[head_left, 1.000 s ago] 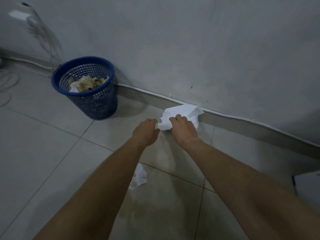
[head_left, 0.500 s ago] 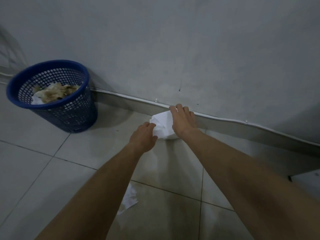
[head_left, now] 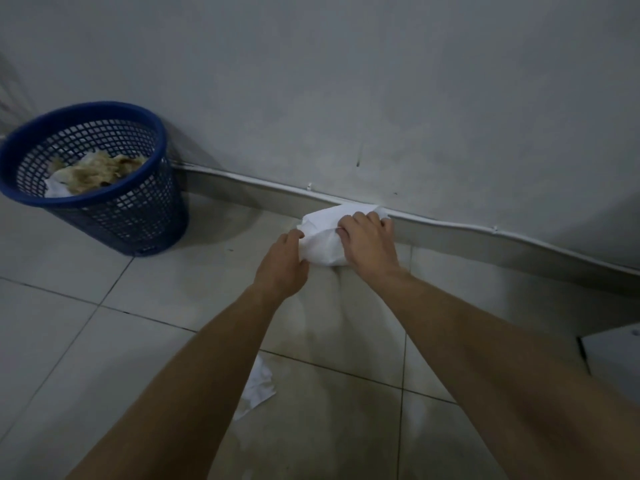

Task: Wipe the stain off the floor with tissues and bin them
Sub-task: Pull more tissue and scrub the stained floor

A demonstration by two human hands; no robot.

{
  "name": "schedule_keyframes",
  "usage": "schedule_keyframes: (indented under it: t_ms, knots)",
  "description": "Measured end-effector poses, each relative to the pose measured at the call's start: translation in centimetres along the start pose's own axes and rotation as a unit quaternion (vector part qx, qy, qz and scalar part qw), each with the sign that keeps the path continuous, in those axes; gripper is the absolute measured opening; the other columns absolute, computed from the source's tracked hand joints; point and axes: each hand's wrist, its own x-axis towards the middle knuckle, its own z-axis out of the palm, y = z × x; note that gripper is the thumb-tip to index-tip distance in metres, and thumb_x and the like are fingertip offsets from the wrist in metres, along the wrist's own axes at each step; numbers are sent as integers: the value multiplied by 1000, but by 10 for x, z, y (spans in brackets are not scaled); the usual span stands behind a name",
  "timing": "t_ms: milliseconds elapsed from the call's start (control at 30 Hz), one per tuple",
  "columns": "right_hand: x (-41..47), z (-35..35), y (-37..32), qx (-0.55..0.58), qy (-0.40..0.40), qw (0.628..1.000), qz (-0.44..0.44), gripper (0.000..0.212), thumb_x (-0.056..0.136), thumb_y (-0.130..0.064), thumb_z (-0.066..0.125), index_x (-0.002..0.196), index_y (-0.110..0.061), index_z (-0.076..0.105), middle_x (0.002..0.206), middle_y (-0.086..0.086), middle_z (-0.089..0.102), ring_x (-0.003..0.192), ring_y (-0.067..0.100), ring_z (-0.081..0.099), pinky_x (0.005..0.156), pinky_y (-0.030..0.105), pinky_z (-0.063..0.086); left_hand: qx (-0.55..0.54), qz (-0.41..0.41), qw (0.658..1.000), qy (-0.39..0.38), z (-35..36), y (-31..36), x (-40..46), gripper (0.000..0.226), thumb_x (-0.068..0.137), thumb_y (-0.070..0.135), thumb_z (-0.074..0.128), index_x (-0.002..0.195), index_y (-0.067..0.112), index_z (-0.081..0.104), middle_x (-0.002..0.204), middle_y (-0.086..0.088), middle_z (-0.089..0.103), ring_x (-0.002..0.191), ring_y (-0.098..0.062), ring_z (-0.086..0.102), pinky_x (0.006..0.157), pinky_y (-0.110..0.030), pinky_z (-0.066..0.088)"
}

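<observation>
floor tiles (head_left: 69, 341) ceramic-looking, smooth, faint sheen, thin dark grout lines. wall (head_left: 346, 81) painted plaster, matt, bit scuffed (couple of small dark marks). skirting strip (head_left: 519, 247) same tile look, slight gloss. bin (head_left: 104, 202) blue plastic mesh, semi-gloss rim. tissue wad (head_left: 322, 240) soft white paper, crumpled, matt. stuff in bin (head_left: 97, 171) crumpled paper too, stained brownish. loose tissue scrap (head_left: 258, 386) thin, wrinkled. thin white cable (head_left: 450, 223) along wall, smooth plastic.
</observation>
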Motion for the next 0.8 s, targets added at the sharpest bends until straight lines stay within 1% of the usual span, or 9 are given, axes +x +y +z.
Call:
schedule_keyframes:
  t_ms: [67,200,267,333,433,533,633,700,800]
  knots:
    - [2,-3,2,21,31,999,19,22,100,-30,43,104,-20,62,103,1,64,99,27,52,81,38,26,-15,-10,1000,-5,1,0,-1,52,84,18,66,131,13,41,129,-11,53,112,-29,55,92,-37,46]
    - [1,-11,5,40,57,998,7,19,99,-29,45,103,-20,62,99,0,67,95,27,55,78,37,26,-39,-24,999,-5,5,2,0,61,83,16,67,135,16,35,133,-9,52,115,-29,54,91,-35,45]
    - [1,-13,6,31,44,999,-4,20,99,-29,46,103,-21,63,98,0,67,94,27,55,77,37,25,-32,-22,999,-17,8,3,0,66,84,17,67,140,15,32,140,-9,47,122,-30,50,99,-37,43]
    - [2,-14,6,30,50,998,-3,19,99,-29,46,102,-20,63,96,0,68,94,27,56,77,36,25,-19,-22,999,-27,10,3,-1,70,85,17,67,144,14,29,146,-10,41,130,-29,44,106,-39,38]
    - [2,-19,6,50,60,997,10,19,99,-27,46,102,-20,63,96,-1,68,94,27,56,77,36,24,8,-26,999,-46,13,3,1,68,87,20,65,145,14,30,147,-10,38,131,-31,41,108,-41,36]
    - [2,-23,5,71,59,996,15,18,100,-26,44,100,-19,61,95,0,68,93,27,56,76,35,23,22,-35,997,-66,15,1,3,65,86,24,63,144,17,34,144,-10,40,129,-33,43,106,-43,39]
    - [-1,-25,8,75,54,995,21,19,100,-25,44,102,-17,62,95,3,69,92,29,57,78,39,29,29,-39,996,-81,19,1,3,65,85,23,61,144,19,34,144,-10,39,128,-33,42,105,-45,40]
    - [-3,-27,10,102,61,991,55,20,100,-25,45,102,-16,62,95,5,69,92,31,57,80,41,33,41,-42,994,-95,22,1,2,66,85,22,60,145,21,33,146,-9,35,129,-33,39,106,-45,38]
    - [-8,-25,14,88,39,994,43,20,100,-25,44,101,-15,61,91,6,69,89,32,56,82,42,34,75,-52,989,-113,24,3,3,63,86,23,58,145,22,33,151,-9,28,132,-34,33,107,-46,37]
